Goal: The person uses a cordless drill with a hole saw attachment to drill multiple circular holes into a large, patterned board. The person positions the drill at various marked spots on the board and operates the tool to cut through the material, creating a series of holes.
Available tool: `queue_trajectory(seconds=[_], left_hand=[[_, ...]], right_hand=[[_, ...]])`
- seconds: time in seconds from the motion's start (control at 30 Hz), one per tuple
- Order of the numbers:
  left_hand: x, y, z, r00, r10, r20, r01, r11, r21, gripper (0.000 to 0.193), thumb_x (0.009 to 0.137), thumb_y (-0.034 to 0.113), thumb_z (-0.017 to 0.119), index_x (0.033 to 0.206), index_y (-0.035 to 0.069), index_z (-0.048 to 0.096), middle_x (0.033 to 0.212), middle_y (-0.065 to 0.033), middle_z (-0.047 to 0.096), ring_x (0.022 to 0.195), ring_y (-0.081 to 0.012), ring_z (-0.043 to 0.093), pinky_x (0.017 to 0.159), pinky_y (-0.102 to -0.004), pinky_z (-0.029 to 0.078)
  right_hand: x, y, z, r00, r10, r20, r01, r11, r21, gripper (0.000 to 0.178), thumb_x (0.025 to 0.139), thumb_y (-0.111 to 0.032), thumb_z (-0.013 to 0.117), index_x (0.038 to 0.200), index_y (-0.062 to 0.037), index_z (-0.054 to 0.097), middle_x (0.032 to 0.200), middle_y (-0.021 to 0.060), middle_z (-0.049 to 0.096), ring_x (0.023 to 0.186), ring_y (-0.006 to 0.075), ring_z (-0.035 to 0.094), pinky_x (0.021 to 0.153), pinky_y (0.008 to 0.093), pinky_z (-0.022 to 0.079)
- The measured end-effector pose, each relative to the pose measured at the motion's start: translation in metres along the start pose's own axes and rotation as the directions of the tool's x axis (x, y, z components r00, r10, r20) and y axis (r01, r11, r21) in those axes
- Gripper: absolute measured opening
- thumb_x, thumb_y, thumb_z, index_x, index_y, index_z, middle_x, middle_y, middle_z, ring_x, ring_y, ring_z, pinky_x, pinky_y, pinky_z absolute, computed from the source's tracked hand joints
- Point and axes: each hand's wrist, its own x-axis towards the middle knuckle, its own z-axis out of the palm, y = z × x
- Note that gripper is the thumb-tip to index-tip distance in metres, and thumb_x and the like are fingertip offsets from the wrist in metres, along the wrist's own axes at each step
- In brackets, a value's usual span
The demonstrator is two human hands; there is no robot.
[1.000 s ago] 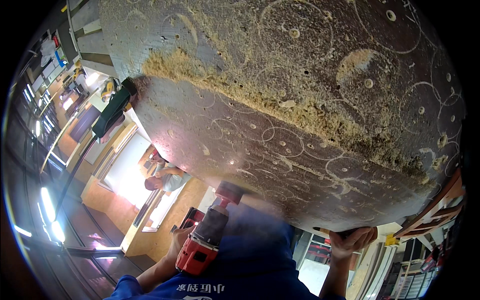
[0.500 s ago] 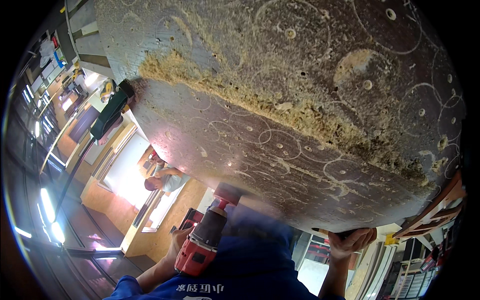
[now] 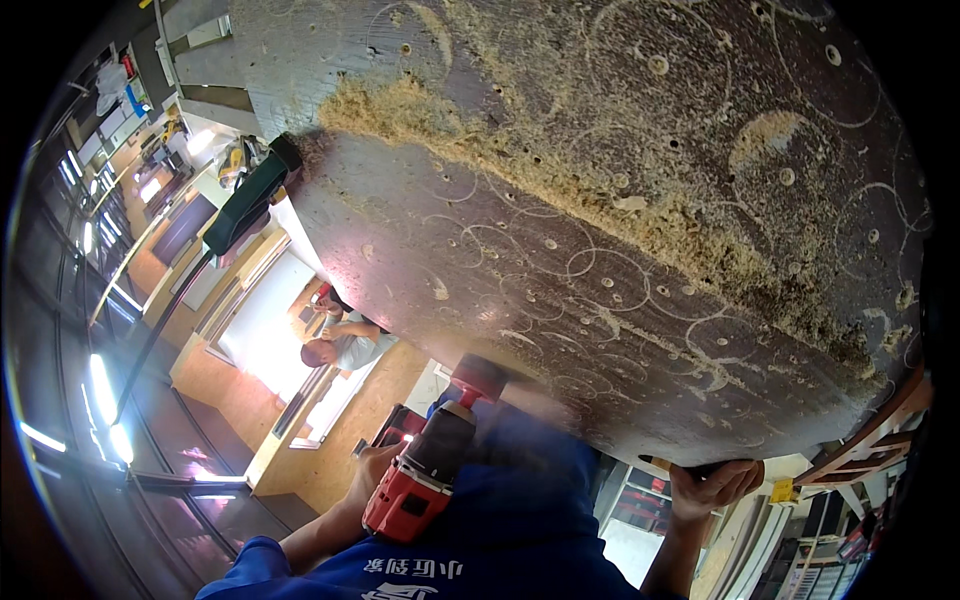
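Note:
My left hand is closed around the handle of a red and black cordless drill. A round dark-red attachment on the drill's front is at the near edge of a large grey-brown board. My right hand is at the board's near right edge, its fingers curled round a dark thing that I cannot make out. Ring-shaped marks and small drilled holes cover the board. A thick band of sawdust runs diagonally across it.
A dark green tool or lamp body with a cable sits at the board's left corner. Further left, another person works at a bench. Reddish-brown wooden slats stand at the right. Bright tube lights show at the left.
The whole view has shifted, so the board and its sawdust appear further right and higher. The drill appears slightly further right and higher too. Both hands keep their holds.

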Motion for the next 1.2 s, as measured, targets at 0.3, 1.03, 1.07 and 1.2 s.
queue_trajectory(seconds=[0.3, 1.03, 1.07, 1.2], left_hand=[[0.000, 0.002, 0.000, 1.000, -0.021, 0.012, 0.021, 1.000, 0.005, 0.030, 0.072, 0.018, 0.078, 0.095, 0.004, 0.064, 0.068, -0.0068, 0.063, 0.060, -0.0202, 0.065, 0.057, -0.0299, 0.050], [-0.002, -0.005, 0.000, 0.998, -0.055, 0.019, 0.055, 0.998, 0.005, 0.027, 0.077, 0.015, 0.074, 0.099, 0.003, 0.063, 0.072, -0.0082, 0.064, 0.064, -0.0211, 0.066, 0.060, -0.0308, 0.050], [-0.002, -0.005, 0.000, 0.998, -0.059, 0.019, 0.059, 0.998, 0.009, 0.027, 0.077, 0.015, 0.074, 0.099, 0.003, 0.063, 0.072, -0.0082, 0.064, 0.064, -0.0212, 0.066, 0.060, -0.0308, 0.050], [-0.002, -0.001, -0.001, 0.996, -0.083, 0.028, 0.083, 0.997, 0.009, 0.028, 0.077, 0.015, 0.074, 0.099, 0.003, 0.063, 0.073, -0.0083, 0.064, 0.065, -0.0213, 0.066, 0.061, -0.0307, 0.050]], right_hand=[[0.001, -0.001, 0.000, 1.000, 0.009, 0.009, -0.009, 1.000, 0.008, 0.103, 0.087, -0.073, 0.042, 0.152, 0.0017, 0.012, 0.126, 0.0244, 0.053, 0.107, 0.0402, 0.056, 0.091, 0.0539, 0.039], [0.009, -0.005, -0.004, 1.000, 0.011, 0.005, -0.011, 1.000, 0.027, 0.107, 0.083, -0.071, 0.054, 0.152, -0.0005, 0.012, 0.124, 0.0215, 0.053, 0.105, 0.0391, 0.055, 0.090, 0.0530, 0.039], [0.010, -0.006, -0.003, 1.000, 0.017, 0.001, -0.017, 1.000, 0.019, 0.107, 0.084, -0.072, 0.052, 0.152, -0.0005, 0.012, 0.124, 0.0215, 0.053, 0.105, 0.0393, 0.055, 0.090, 0.0532, 0.039], [0.010, -0.004, -0.004, 1.000, -0.001, 0.005, 0.001, 1.000, 0.009, 0.108, 0.083, -0.071, 0.053, 0.152, 0.0007, 0.012, 0.125, 0.0227, 0.053, 0.106, 0.0398, 0.055, 0.091, 0.0535, 0.039]])
